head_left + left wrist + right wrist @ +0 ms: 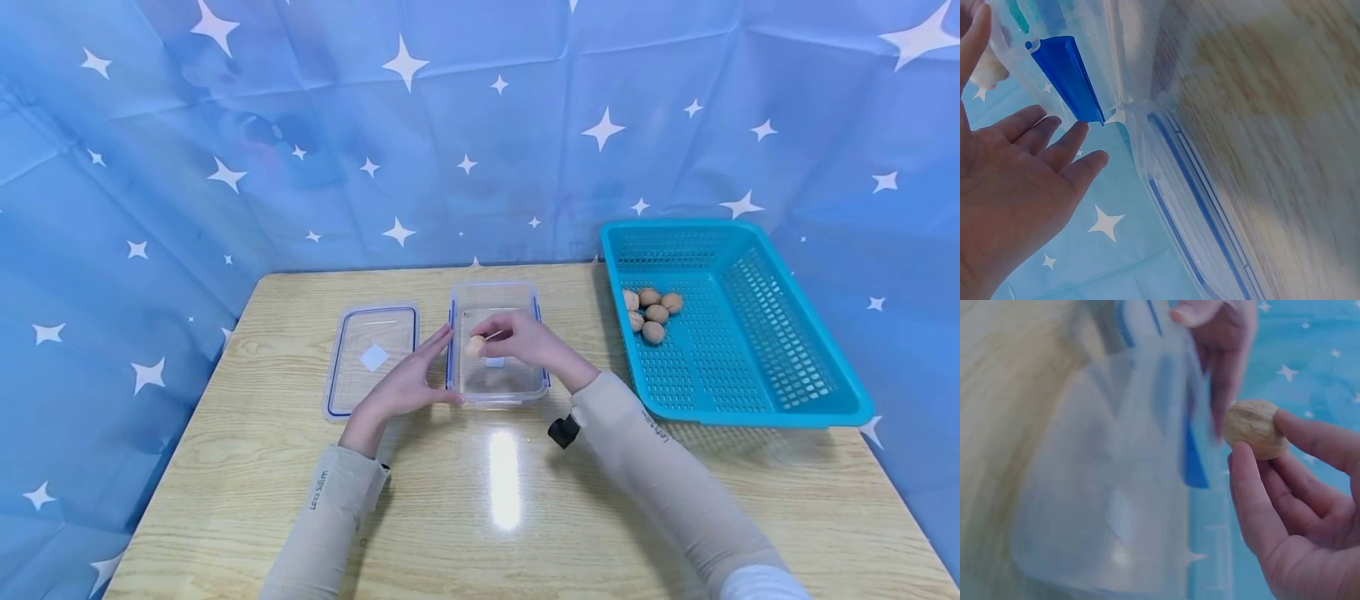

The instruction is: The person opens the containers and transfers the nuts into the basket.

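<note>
My right hand (525, 340) pinches a walnut (1255, 430) between thumb and fingertips, above the clear plastic container (498, 387). The container is uncovered and has blue side clips, one blue clip (1067, 78) showing in the left wrist view. Beside the container's left wall is my left hand (405, 386), thumb and fingers spread along the side and front corner. In the left wrist view its fingers look fairly straight and grasp nothing. The clear lid (358, 333) with a blue seal lies flat on the table, left of the container.
A turquoise perforated basket (738, 333) stands at the table's right, with several walnuts (656, 313) grouped near its left wall. The wooden table (450, 517) backs onto a blue star-patterned cloth (525, 167).
</note>
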`<state>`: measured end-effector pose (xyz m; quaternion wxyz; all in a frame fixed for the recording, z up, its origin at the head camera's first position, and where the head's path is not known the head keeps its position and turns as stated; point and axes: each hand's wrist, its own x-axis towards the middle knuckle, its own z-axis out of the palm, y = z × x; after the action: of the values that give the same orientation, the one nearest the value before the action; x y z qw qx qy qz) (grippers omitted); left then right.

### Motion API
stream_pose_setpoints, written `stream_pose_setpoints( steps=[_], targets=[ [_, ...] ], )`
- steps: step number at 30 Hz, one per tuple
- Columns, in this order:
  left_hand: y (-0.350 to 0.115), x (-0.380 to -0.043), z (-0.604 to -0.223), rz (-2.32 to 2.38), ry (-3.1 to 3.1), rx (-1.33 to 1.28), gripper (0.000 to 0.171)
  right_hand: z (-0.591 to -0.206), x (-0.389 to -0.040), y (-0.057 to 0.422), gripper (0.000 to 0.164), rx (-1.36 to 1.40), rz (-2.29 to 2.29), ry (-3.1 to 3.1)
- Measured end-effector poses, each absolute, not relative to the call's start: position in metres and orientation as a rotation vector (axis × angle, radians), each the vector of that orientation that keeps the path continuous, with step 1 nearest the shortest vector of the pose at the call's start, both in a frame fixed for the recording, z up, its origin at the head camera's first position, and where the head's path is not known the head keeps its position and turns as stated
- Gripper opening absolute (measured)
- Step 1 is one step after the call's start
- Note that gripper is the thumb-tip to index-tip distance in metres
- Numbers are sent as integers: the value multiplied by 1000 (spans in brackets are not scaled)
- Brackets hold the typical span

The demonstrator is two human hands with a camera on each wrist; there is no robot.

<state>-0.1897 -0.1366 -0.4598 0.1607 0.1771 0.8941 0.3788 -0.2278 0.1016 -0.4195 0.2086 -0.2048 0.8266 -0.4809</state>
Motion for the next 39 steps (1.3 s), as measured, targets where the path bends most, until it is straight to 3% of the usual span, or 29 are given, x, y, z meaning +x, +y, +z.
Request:
stream_pose_setpoints(
  steps=[10, 21, 28, 39],
  targets=[
    [-135, -188, -457, 1056, 2575, 495, 109, -384, -239, 129, 41, -488, -1469, 2360],
    [-135, -188, -460, 1073, 2578, 507, 107, -359, -251, 182, 45, -223, -1672, 2453],
    [-135, -189, -461, 1068, 2576, 528, 107, -361, -257, 223, 57, -18, -1805, 2515],
    [-135, -189, -461, 1064, 2578, 529, 107, -385, -269, 287, 58, 254, -2272, 2240]
  ],
)
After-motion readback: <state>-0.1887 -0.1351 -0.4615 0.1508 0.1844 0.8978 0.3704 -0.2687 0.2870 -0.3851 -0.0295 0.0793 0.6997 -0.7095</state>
